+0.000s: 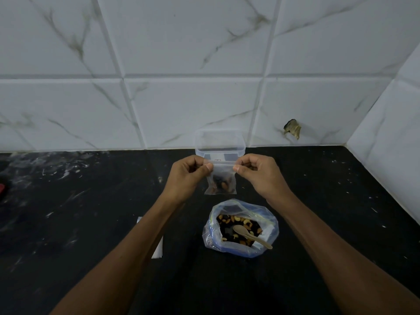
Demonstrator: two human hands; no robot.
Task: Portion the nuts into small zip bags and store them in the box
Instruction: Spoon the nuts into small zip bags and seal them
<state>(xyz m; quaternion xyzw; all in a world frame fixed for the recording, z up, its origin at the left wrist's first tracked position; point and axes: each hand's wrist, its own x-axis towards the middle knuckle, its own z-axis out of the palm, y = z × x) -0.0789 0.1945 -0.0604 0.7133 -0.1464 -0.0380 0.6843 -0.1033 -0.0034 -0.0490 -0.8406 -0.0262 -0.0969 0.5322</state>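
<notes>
Spoon (251, 235) lies in nut bag (241, 228) below hands.

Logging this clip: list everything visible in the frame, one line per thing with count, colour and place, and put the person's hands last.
small zip bag: one, clear, some nuts inside, held up above the counter between both hands
large bag of nuts: one, clear with a blue tint, open, on the counter nearer the person than the small bag
spoon: one, light brown, lying in the large bag on the nuts
box: one, clear plastic, open, on the counter against the wall
flat white items: count unclear, on the counter, mostly hidden by the left forearm
counter: one, black
wall: white marbled tiles, behind the counter
left hand: pinches the small bag's top left corner
right hand: pinches its top right corner
</notes>
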